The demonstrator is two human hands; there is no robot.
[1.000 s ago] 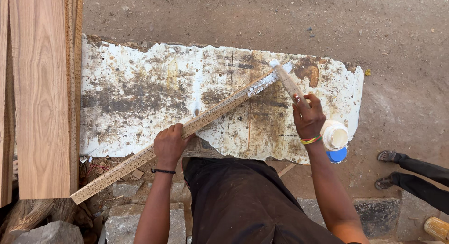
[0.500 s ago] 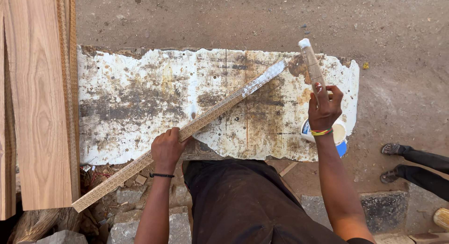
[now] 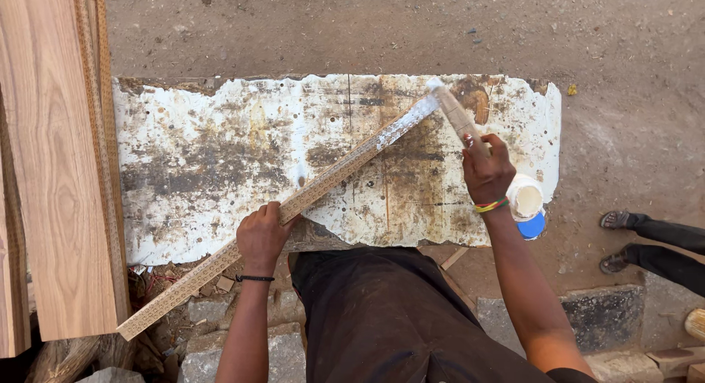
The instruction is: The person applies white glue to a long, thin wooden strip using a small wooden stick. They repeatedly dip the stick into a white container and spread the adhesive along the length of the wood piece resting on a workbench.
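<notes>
Outdoor ground of packed grey-brown dirt [image 3: 330, 30] is filling the top of the head view; only one view is available.

A battered white board [image 3: 220, 163], stained brown and pocked with small holes, is lying flat across the middle and serving as the work surface. Its near edge is resting over rough stone blocks [image 3: 213, 324].

A long patterned wooden strip [image 3: 323, 185] is lying diagonally across the board, rising from lower left, where it is overhanging the board's near edge and the stones, to upper right near the board's far edge.

The left hand [image 3: 261, 240] is pressing down on the strip at the board's near edge, fingers curled over it and clamping it in place. A dark band is sitting on that wrist.

The right hand [image 3: 486, 170] is closed around the handle of a brush [image 3: 452, 111], fingers wrapped tight. The brush tip is touching the strip's upper end, which is looking pale and coated there. A multicoloured bracelet is circling this wrist.

A small white tub with a blue lid [image 3: 527, 207] is sitting just beside the right wrist, at the board's right end.

Pale wooden planks [image 3: 51, 170] are lying along the left edge, beside the board.

Another person's sandalled feet [image 3: 620, 240] and dark trouser legs are showing at the right, well apart from the board.

The person's dark trousers [image 3: 382, 317] are occupying the lower centre.
</notes>
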